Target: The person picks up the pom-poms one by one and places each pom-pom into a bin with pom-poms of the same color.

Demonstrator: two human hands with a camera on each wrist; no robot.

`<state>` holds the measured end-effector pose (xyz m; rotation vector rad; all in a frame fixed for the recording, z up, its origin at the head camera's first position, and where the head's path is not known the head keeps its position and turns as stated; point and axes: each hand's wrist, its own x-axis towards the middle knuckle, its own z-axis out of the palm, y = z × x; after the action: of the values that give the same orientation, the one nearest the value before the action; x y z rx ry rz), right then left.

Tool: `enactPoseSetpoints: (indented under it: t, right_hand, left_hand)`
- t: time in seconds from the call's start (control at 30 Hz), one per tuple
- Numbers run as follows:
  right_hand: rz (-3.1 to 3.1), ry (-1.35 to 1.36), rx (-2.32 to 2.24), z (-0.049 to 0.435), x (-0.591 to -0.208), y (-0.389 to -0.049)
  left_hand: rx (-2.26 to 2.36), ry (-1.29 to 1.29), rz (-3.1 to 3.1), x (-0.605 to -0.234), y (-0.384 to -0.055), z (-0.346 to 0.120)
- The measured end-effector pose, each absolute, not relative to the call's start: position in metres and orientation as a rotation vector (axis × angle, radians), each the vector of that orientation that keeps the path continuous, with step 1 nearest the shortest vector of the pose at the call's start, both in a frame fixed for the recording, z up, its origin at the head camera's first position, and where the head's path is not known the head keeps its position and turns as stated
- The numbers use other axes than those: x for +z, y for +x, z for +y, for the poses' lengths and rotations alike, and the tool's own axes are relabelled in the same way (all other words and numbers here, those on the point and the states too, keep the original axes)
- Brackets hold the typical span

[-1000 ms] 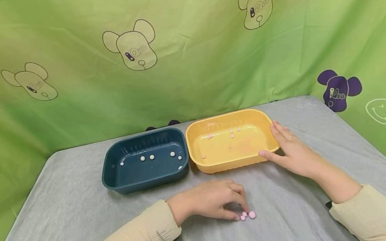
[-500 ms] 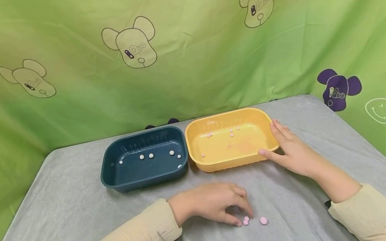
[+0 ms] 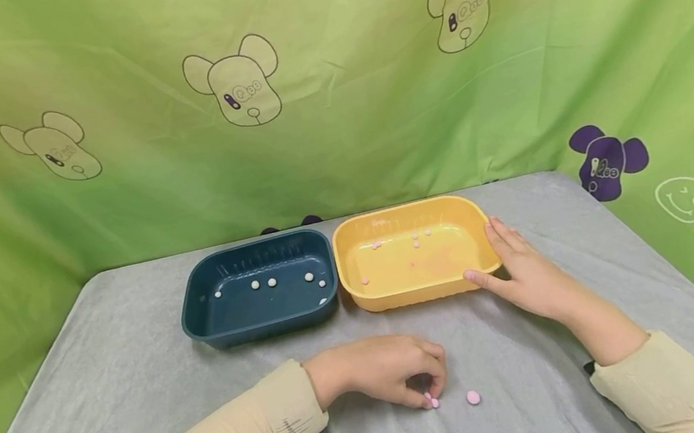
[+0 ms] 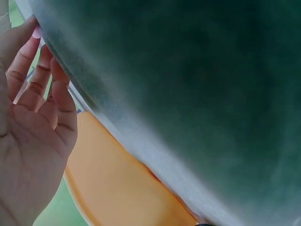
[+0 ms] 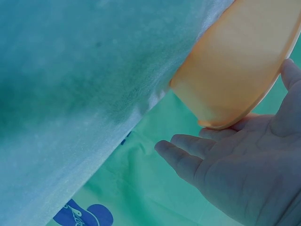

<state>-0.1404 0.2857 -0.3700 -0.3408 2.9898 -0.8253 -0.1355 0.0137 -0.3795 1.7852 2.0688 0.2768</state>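
Note:
My left hand (image 3: 388, 370) is low over the cloth, with thumb and forefinger tips closed around two small pink balls (image 3: 435, 403). In the left wrist view a pink ball (image 4: 37, 32) shows between those fingertips. A bigger pink ball (image 3: 473, 397) lies on the cloth just to the right. My right hand (image 3: 532, 283) rests against the right end of the yellow tub (image 3: 421, 294), its fingers straight along the outside and the thumb at the front rim corner. The right wrist view shows this hand (image 5: 244, 160) touching the tub's edge. Several tiny pink balls (image 3: 416, 244) lie inside the tub.
A dark blue tub (image 3: 263, 328) stands directly left of the yellow one, holding several white balls (image 3: 272, 282). Grey cloth (image 3: 113, 397) covers the table. Behind it hangs a green curtain (image 3: 347, 120) printed with cartoon heads.
The bigger pink ball has rolled right and toward me, away from the two small ones. My left thumb and forefinger have closed on the small balls. The right hand stays put.

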Motion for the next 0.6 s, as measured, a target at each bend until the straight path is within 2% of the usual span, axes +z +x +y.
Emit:
enactPoseSetpoints:
  t: [0.6]
  right_hand:
    - [2.989, -0.338, -0.825, 0.2862, -0.3699, -0.1403]
  left_hand:
    - [0.402, 1.738, 2.033, -0.3786, -0.1384, 0.0094]
